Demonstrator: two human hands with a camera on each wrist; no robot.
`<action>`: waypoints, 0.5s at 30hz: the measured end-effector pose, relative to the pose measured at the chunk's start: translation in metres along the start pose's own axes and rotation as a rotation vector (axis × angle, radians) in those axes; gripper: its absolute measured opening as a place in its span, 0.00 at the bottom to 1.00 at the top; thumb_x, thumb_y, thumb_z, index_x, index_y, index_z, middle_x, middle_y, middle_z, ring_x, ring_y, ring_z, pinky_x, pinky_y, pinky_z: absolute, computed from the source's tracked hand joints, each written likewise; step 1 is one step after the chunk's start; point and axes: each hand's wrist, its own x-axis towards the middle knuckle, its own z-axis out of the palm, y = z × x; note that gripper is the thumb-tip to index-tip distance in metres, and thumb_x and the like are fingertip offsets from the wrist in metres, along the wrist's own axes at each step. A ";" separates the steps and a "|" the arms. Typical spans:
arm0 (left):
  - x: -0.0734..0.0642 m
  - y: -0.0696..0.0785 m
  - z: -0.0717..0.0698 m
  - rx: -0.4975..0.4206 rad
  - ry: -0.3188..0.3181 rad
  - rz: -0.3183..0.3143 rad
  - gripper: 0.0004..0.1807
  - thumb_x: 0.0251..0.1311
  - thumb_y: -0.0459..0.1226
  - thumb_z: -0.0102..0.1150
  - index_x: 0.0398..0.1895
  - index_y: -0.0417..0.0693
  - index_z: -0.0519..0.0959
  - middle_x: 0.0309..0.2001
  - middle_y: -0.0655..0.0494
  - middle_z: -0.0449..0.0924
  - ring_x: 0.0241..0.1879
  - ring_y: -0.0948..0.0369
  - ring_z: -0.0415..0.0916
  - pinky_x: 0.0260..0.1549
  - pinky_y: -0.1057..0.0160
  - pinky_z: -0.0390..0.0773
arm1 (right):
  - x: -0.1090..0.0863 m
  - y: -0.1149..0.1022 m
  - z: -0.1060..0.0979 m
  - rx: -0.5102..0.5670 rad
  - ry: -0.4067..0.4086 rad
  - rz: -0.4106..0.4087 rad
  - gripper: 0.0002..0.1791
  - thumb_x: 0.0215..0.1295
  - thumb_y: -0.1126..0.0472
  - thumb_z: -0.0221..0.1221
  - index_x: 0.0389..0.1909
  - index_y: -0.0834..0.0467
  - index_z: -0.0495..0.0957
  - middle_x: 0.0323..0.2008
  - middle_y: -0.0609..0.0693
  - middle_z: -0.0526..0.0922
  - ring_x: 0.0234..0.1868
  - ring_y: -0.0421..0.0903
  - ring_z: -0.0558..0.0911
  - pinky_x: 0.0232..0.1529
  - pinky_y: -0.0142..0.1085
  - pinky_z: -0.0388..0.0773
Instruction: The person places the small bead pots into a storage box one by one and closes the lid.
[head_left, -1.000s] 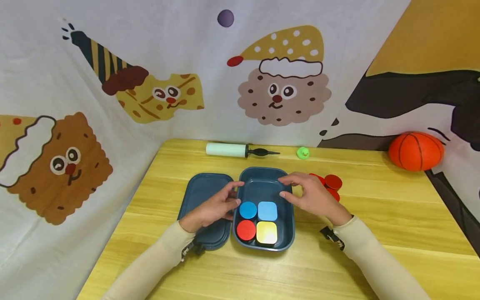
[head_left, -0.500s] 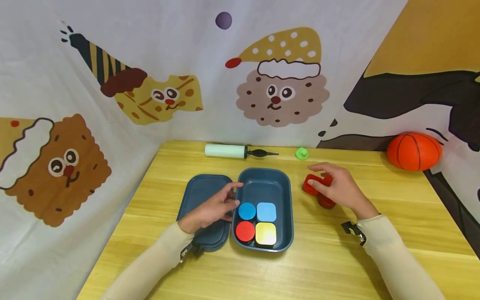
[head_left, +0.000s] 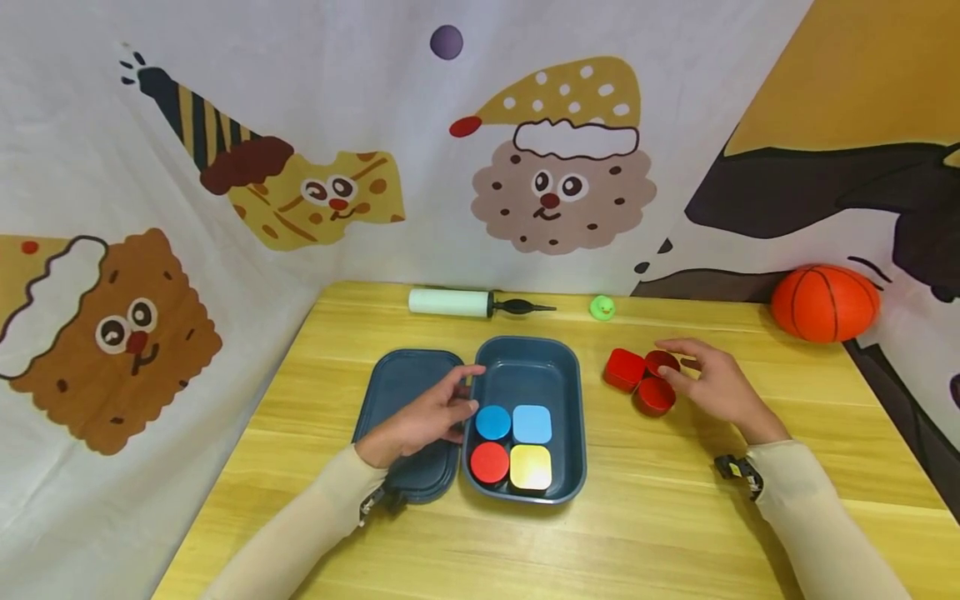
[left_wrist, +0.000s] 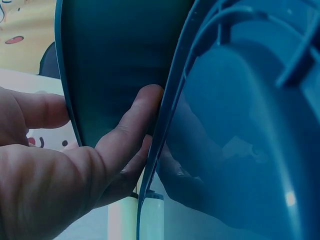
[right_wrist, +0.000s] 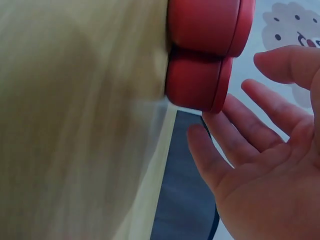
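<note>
My left hand (head_left: 427, 417) rests against the left wall of a dark blue box (head_left: 564, 392), fingertips at its rim. In the left wrist view the fingers touch the box's outer wall (left_wrist: 110, 55). Inside the box stand a blue round piece (head_left: 493, 423), a light blue square one (head_left: 532, 424), a red round one (head_left: 490, 462) and a yellow square one (head_left: 531, 467). My right hand (head_left: 716, 385) is spread beside two small red round containers (head_left: 656, 397) and a red squarish one (head_left: 625, 369). Its fingers (right_wrist: 240, 130) are close to a red container; contact is unclear.
A dark blue lid (head_left: 408, 387) lies left of the box, partly under my left arm. Along the back sit a pale green hand pump (head_left: 453, 302) and a green toy duck (head_left: 602, 307). An orange ball (head_left: 825, 303) stands at the back right.
My right hand has moved right, from over the box to beside the red containers, which now show more fully. The left hand stays at the box wall.
</note>
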 end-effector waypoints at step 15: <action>-0.001 0.000 -0.001 -0.004 -0.009 0.002 0.33 0.83 0.37 0.46 0.85 0.64 0.52 0.70 0.36 0.60 0.55 0.50 0.74 0.46 0.52 0.86 | -0.001 0.022 0.002 0.120 -0.160 -0.030 0.31 0.71 0.72 0.63 0.74 0.68 0.70 0.70 0.68 0.75 0.67 0.65 0.75 0.55 0.13 0.70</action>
